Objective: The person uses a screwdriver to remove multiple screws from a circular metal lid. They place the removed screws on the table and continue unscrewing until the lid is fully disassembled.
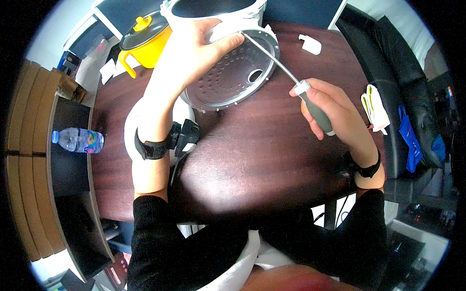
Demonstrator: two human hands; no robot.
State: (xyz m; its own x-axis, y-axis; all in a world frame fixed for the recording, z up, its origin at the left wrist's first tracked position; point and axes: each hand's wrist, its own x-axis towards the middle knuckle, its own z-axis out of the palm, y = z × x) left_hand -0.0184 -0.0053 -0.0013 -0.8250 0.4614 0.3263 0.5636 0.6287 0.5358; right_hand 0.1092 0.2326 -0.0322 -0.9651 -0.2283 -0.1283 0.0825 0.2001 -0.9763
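Observation:
My left hand (194, 51) grips the rim of a round perforated metal lid plate (236, 72), tilted on the dark wooden table (257, 160) against a white cooker body (218, 9). My right hand (326, 104) holds a screwdriver (310, 104) by its grey handle. Its long shaft reaches up-left, with the tip at the plate's upper rim beside my left fingers. A small device (184, 137) is strapped at my left wrist.
A yellow pot with a dark lid (144, 41) stands at the back left. A water bottle (77, 140) lies on a side shelf at left. A small white part (310, 44) and folded cloths (376, 109) sit to the right. Black chair and blue bag (411, 140) at right.

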